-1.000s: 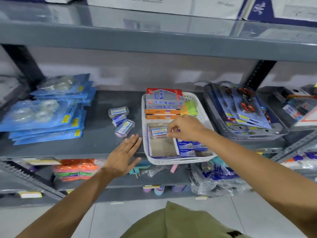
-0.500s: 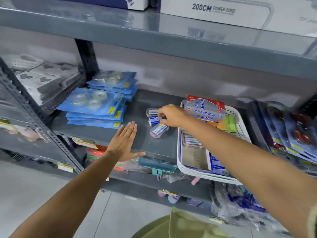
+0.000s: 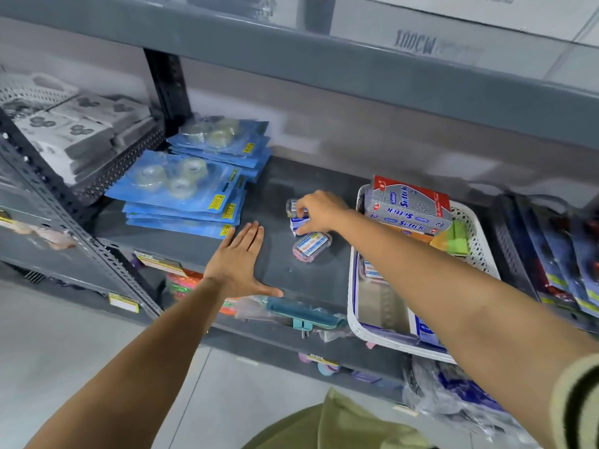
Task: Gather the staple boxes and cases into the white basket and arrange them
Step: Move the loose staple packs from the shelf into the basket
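Left of the white basket [image 3: 353,306], the right hand [image 3: 319,211] pinches a small staple case [image 3: 299,222] off the shelf [image 3: 301,280], likely to basket it, while the left hand [image 3: 239,264] rests flat, empty.

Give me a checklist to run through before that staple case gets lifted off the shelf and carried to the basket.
1. Right hand closed on the middle staple case: ok, fingers pinch it.
2. Grip firm enough to lift: cannot tell.
3. Near staple case out of the way: ok, lies apart in front.
4. Far case free: cannot tell, mostly hidden behind the hand.
5. Room in the white basket: ok, bare floor at its front left.
6. Left hand clear of the path: ok, flat on the shelf, holding nothing.
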### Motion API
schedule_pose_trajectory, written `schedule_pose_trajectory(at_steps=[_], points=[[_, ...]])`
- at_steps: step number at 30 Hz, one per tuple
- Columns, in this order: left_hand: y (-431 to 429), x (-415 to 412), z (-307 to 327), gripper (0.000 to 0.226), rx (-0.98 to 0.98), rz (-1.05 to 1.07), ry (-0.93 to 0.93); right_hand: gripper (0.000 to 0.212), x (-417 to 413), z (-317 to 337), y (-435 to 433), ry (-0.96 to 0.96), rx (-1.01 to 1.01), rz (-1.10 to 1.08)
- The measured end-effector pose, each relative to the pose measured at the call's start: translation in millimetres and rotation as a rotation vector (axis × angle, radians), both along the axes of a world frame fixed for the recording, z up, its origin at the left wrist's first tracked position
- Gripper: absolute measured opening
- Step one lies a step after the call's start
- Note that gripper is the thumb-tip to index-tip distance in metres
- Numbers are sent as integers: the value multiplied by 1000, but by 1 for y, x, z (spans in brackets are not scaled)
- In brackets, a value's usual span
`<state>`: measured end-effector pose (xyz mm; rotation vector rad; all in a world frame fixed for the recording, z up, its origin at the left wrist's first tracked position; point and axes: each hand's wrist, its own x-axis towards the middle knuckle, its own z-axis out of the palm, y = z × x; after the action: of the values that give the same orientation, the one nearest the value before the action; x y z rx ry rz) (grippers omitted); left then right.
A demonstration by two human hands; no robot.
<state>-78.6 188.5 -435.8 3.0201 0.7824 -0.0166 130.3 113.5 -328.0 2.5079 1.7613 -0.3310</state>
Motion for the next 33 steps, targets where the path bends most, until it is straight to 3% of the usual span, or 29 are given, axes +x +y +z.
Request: schedule_pose_trajectory(at_steps=[5,13,16,20,27,33], points=[[1,1,0,149,4,9,17,51,2,-6,7,-50,-23,44],[0,1,1,149,15,18,28,47,4,-6,16,-140,-106,171],[0,1,1,149,13,18,38,36,5,-6,13,-155,-65,201],[0,2,2,148,16,19,55,24,10,7,1,-32,85,138],[-2,0,5,146,36,17,56,28,21,48,-64,89,225,42],[-20,-5,6,132,52,-70,-42,30,44,63,-167,158,177,-44]])
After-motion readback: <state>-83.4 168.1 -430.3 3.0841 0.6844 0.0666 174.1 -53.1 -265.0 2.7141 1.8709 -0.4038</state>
